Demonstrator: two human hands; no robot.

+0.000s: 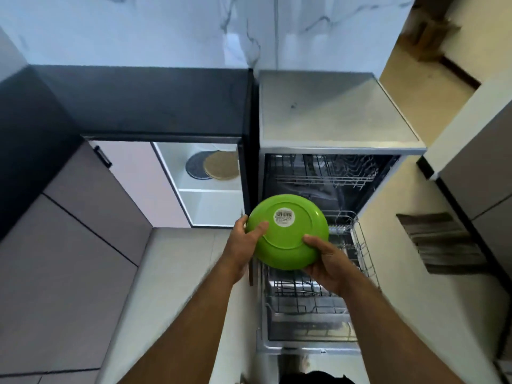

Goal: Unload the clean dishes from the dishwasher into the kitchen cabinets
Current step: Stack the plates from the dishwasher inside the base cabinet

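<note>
Left hand (245,237) and right hand (325,259) both grip round green plastic plate (288,239), underside up, thumbs on base, above open dishwasher (318,189).

My arms are bare from the bottom edge of the view up to the wrists; no sleeve shows on either one. My left hand (243,239) and right hand (327,261) wear nothing: no gloves, no rings that I can make out, no watch or band at the wrists. The forearms look slim and long. At the very bottom, between them, sits a dark patch of my clothing (318,378).
</note>
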